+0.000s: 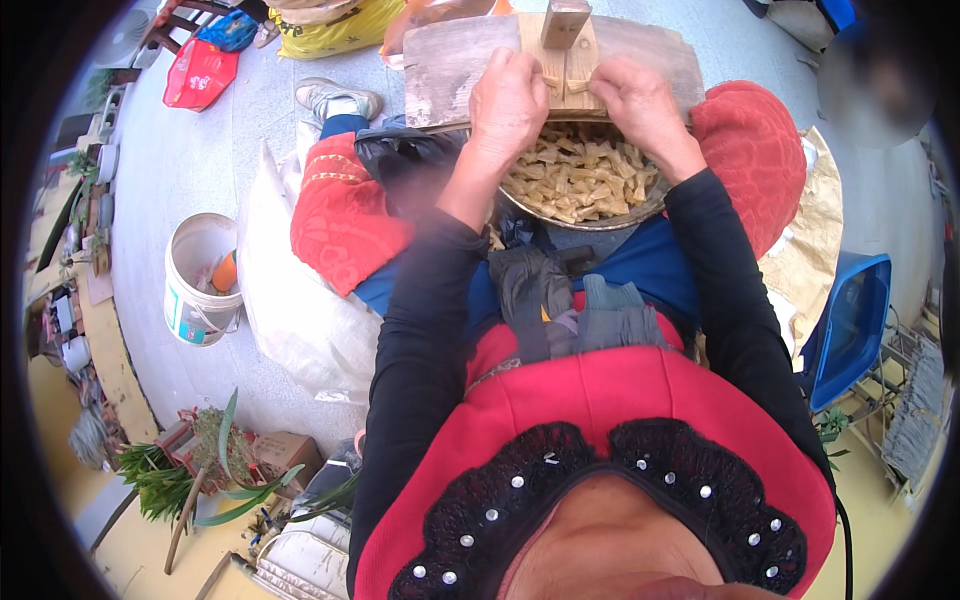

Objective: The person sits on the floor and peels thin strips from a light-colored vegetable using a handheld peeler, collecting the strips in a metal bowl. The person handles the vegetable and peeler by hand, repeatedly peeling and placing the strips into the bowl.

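A worn wooden board (450,80) lies across in front of me, with a paler wooden plank (580,62) down its middle and an upright wooden block (564,24) on it. Over the board's near edge my left hand (510,100) is closed, its fingertips pinching a small tan strip (551,81). Facing it across the plank's dark centre line, my right hand (640,105) pinches another small tan strip (578,87). Whether the two strips join is too small to tell. Just below my hands sits a round pan (590,226) full of similar tan, twisted pieces (580,175).
Red cloths cover my knees (750,150). To the left are a white sack (290,300) and a white bucket (203,285) with something orange inside. A blue plastic tub (850,320) stands at right, beside brown paper (815,240). Yellow bags (325,35) lie beyond the board.
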Tool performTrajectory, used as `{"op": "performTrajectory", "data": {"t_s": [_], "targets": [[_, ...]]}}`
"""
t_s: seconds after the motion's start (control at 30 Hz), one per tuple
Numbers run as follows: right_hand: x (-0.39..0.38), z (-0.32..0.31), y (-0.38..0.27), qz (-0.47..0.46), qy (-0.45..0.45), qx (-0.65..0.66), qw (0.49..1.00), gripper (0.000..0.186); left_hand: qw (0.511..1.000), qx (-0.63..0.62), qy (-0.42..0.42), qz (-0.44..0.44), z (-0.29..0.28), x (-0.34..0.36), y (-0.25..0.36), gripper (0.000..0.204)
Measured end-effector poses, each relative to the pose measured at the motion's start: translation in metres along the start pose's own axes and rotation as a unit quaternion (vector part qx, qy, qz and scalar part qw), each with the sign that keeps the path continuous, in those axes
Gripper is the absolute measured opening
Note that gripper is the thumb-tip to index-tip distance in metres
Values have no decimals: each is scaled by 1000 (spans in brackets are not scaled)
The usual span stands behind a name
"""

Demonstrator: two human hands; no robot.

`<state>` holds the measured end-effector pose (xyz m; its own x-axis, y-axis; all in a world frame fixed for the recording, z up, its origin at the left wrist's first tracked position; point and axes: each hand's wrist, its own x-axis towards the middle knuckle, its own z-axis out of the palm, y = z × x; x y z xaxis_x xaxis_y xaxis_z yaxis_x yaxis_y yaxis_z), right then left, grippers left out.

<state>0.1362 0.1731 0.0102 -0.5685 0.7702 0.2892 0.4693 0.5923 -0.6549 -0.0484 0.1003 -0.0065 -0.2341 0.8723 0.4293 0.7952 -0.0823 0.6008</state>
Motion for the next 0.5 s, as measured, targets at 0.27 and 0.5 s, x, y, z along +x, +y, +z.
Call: {"op": "performTrajectory", "data": {"t_s": [0.27,0.5], "targets": [[-28,-11,-21,-59,13,76,995,12,997,27,38,62,-21,-47,29,29],[-29,-14,-28,102,-74,321,939,15,917,-376,-27,-132,-16,-45,37,14]]}}
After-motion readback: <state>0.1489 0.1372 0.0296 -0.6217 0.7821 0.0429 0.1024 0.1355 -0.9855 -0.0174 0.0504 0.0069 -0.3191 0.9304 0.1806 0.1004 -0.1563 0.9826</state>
